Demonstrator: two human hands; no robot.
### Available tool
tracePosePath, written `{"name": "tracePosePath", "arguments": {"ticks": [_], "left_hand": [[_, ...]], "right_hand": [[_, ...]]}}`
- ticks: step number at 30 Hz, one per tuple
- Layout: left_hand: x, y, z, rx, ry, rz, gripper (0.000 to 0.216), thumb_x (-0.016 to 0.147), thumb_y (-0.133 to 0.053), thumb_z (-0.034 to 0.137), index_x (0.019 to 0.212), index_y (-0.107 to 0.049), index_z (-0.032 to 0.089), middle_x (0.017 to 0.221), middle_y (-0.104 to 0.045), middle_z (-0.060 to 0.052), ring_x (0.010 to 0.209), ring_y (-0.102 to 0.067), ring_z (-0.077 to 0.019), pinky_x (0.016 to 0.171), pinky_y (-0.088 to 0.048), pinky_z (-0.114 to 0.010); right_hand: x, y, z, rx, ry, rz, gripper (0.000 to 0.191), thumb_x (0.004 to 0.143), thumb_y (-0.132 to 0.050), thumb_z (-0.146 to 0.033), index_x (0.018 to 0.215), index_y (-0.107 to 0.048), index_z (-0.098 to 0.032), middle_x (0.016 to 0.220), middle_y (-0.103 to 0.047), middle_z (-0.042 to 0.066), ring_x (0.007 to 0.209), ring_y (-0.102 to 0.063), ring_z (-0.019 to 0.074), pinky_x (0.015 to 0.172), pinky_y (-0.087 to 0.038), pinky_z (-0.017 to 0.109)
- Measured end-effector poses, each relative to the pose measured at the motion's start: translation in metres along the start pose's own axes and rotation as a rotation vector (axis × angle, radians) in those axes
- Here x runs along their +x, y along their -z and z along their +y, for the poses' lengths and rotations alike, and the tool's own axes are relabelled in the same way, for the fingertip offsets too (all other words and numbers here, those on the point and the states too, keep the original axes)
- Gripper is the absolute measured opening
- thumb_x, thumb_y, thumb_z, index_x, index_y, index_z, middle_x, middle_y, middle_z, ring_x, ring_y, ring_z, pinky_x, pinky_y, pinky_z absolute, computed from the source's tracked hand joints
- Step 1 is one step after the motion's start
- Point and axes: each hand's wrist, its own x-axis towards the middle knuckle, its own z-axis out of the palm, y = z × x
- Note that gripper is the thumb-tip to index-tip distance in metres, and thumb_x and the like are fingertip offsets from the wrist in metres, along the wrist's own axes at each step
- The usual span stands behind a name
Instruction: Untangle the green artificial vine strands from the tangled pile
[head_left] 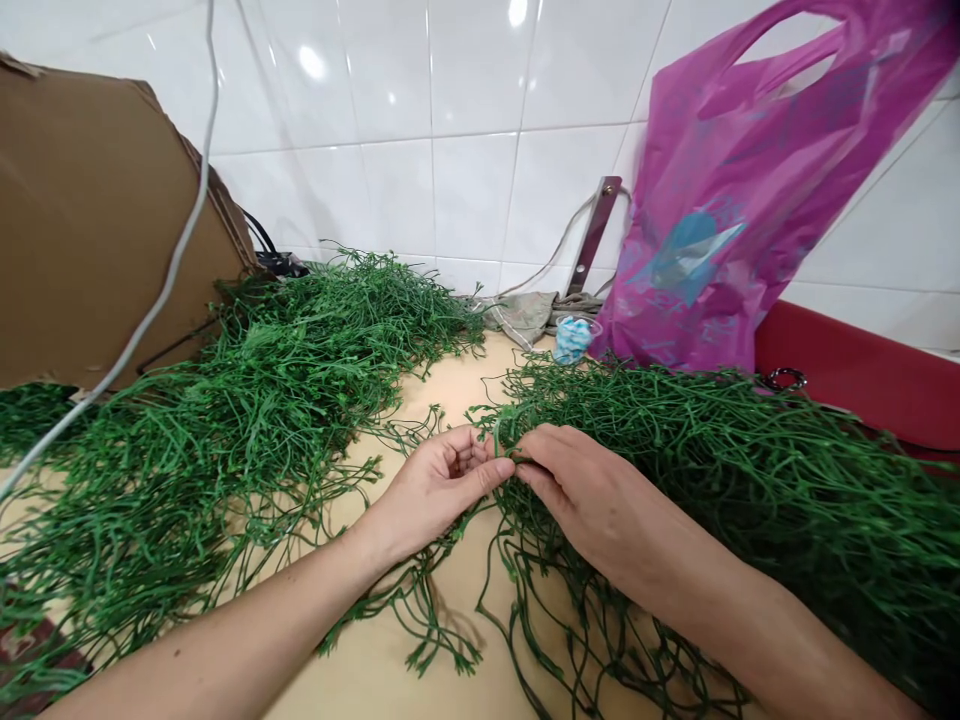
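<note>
On my head feed the left grip point(442, 490) is half curled, its fingers bent inward and its thumb reaching toward the right grip point(600, 490), whose fingers angle down into the strands. The two nearly meet, and I cannot tell whether either has real hold of a stem. Between them run the thin green artificial vine stems point(675, 470), a loose tangle heaped in front of the magenta plastic carrier bag point(742, 200) and spilling toward me, with a second heap point(247, 400) well left of the bag. I judge these stems light and springy, soft enough to bend but wiry enough to snag one another, so pulling one strand would likely drag its neighbours. I'd pinch a single stem close to where it leaves the tangle, not at its thin tip. They may be a little slick, so a firm fingertip pinch seems safer than a loose hook. A pale wooden worktop point(360, 650) lies beneath them and shows between the heaps. Just left of the bag stand a steel bracket point(592, 235) and a clear cup of crumpled blue-and-white material point(574, 338). A dark red surface point(847, 380) lies to its right, a brown corrugated cardboard sheet point(90, 220) stands well left of it, and white glazed wall tiles point(465, 200) rise behind it.
</note>
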Motion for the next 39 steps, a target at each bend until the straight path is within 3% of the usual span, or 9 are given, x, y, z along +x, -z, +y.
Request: {"name": "tracePosePath", "arguments": {"ticks": [6,12,20,23,27,32,35,37,39], "left_hand": [[-0.001,0.003,-0.003,0.079,-0.001,-0.043,0.039,0.082,-0.068,0.052,0.073,-0.053,0.017,0.065,-0.042,0.006,0.06,-0.035,-0.009,0.057,-0.03,-0.023],[-0.004,0.004,-0.005,0.296,-0.052,-0.076,0.037,0.09,-0.057,0.052,0.078,-0.062,0.017,0.074,-0.057,0.0,0.073,-0.05,-0.0146,0.068,-0.041,-0.024],[-0.004,0.006,0.003,0.374,-0.139,-0.151,0.031,0.098,-0.045,0.041,0.085,-0.062,0.019,0.088,-0.06,-0.001,0.087,-0.053,-0.0158,0.084,-0.041,-0.024],[-0.006,0.008,0.004,0.269,-0.079,-0.163,0.032,0.097,-0.047,0.044,0.082,-0.061,0.019,0.083,-0.057,0.0,0.084,-0.051,-0.016,0.08,-0.04,-0.025],[-0.007,0.009,0.008,0.127,-0.011,-0.238,0.04,0.09,-0.055,0.055,0.073,-0.058,0.018,0.074,-0.051,0.001,0.073,-0.044,-0.0143,0.071,-0.037,-0.026],[-0.007,0.007,0.009,-0.032,0.059,-0.361,0.045,0.083,-0.065,0.059,0.068,-0.056,0.017,0.067,-0.05,0.002,0.065,-0.044,-0.0121,0.066,-0.037,-0.026],[-0.006,0.006,0.008,-0.341,0.167,-0.29,0.045,0.076,-0.075,0.05,0.06,-0.046,0.019,0.054,-0.043,0.005,0.051,-0.039,-0.0089,0.055,-0.037,-0.023],[-0.003,0.007,0.008,-0.473,0.165,-0.135,0.046,0.073,-0.079,0.044,0.059,-0.043,0.019,0.05,-0.04,0.007,0.047,-0.035,-0.0073,0.05,-0.036,-0.021],[0.0,0.009,0.007,-0.505,0.108,0.044,0.044,0.071,-0.082,0.042,0.062,-0.048,0.018,0.056,-0.046,0.006,0.053,-0.043,-0.0073,0.053,-0.04,-0.018]], "right_hand": [[-0.005,0.001,-0.002,-0.255,0.274,-0.045,0.031,0.09,-0.035,-0.005,0.098,-0.062,-0.018,0.096,-0.066,0.014,0.096,-0.059,0.0303,0.094,-0.048,0.051],[0.0,0.001,-0.011,-0.224,0.093,-0.043,0.025,0.095,-0.039,-0.012,0.091,-0.061,-0.02,0.09,-0.067,0.012,0.087,-0.063,0.0278,0.079,-0.053,0.045],[0.001,-0.002,-0.004,0.049,0.071,-0.108,0.029,0.097,-0.035,-0.008,0.082,-0.057,-0.02,0.09,-0.063,0.008,0.084,-0.057,0.0221,0.085,-0.051,0.043],[0.003,0.002,-0.002,0.136,0.112,-0.113,0.029,0.098,-0.034,-0.009,0.082,-0.056,-0.021,0.086,-0.061,0.004,0.086,-0.056,0.0206,0.093,-0.047,0.044],[0.004,0.014,0.004,0.333,0.159,-0.19,0.033,0.103,-0.033,-0.023,0.079,-0.055,-0.024,0.081,-0.06,0.001,0.083,-0.055,0.0188,0.093,-0.047,0.039],[0.002,0.028,0.011,0.527,0.181,-0.361,0.034,0.102,-0.037,-0.028,0.084,-0.066,-0.028,0.085,-0.062,-0.001,0.092,-0.056,0.0189,0.114,-0.03,0.044],[0.001,0.032,0.01,0.555,0.16,-0.441,0.035,0.103,-0.038,-0.035,0.075,-0.057,-0.024,0.078,-0.053,0.0,0.088,-0.05,0.0183,0.101,-0.042,0.038],[0.003,0.036,0.009,0.584,0.15,-0.418,0.037,0.103,-0.036,-0.04,0.074,-0.05,-0.023,0.079,-0.048,0.001,0.085,-0.048,0.0175,0.09,-0.047,0.033],[0.005,0.046,0.012,0.612,0.114,-0.324,0.04,0.103,-0.033,-0.046,0.075,-0.049,-0.022,0.081,-0.052,0.002,0.084,-0.051,0.0174,0.082,-0.047,0.031]]}}
